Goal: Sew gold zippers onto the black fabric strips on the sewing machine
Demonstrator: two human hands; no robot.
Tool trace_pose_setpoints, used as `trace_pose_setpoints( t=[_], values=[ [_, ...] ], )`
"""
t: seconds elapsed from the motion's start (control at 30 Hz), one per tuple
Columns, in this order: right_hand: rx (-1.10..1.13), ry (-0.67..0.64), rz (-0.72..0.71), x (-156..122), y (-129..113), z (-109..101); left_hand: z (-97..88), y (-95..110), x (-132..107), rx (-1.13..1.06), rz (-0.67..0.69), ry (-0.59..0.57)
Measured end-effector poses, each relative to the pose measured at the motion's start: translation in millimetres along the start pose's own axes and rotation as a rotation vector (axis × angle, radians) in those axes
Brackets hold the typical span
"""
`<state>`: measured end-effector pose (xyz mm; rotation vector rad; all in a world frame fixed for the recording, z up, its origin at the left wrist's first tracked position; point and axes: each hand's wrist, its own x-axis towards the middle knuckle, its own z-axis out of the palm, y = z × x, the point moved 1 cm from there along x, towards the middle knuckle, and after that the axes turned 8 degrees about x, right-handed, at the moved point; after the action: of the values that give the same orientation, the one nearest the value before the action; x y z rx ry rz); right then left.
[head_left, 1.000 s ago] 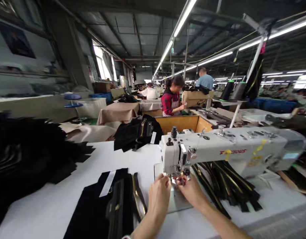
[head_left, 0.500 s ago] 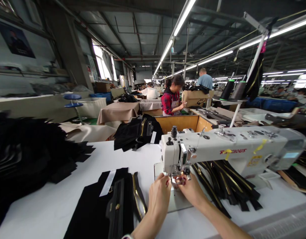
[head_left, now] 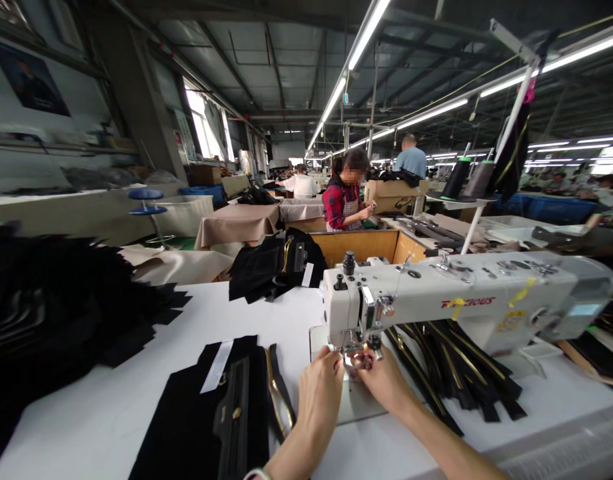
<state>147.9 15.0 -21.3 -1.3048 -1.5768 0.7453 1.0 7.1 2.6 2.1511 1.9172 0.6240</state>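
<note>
Both my hands are at the needle area of a white sewing machine [head_left: 411, 293]. My left hand [head_left: 322, 383] is closed in a pinch just left of the presser foot. My right hand [head_left: 381, 380] reaches in from the right with its fingers closed close to the needle. Whatever sits between the fingertips is too small or hidden to name. Left of my left wrist lies a black zipper strip [head_left: 278, 393] with shiny gold teeth. Beside it is a flat black fabric panel [head_left: 186, 407] with a white label [head_left: 218, 367] and a dark trim piece [head_left: 235, 413].
Several black zipper strips [head_left: 466, 373] fan out under the machine arm. A pile of black pieces [head_left: 76, 307] covers the table's left side; another black stack [head_left: 266, 267] lies at the back edge. Thread cones [head_left: 456, 179] stand at the right. A co-worker [head_left: 344, 193] sits ahead.
My hands stay almost still at the needle area. The co-worker ahead has shifted their hands slightly.
</note>
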Motion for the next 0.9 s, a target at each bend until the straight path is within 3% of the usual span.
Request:
trace_pose_setpoints(
  t=[0.9],
  values=[
    [0.021,-0.013,-0.023,-1.7,-9.7,-4.2,-0.3,-0.3,-1.0,0.001,-0.006,0.009]
  ],
)
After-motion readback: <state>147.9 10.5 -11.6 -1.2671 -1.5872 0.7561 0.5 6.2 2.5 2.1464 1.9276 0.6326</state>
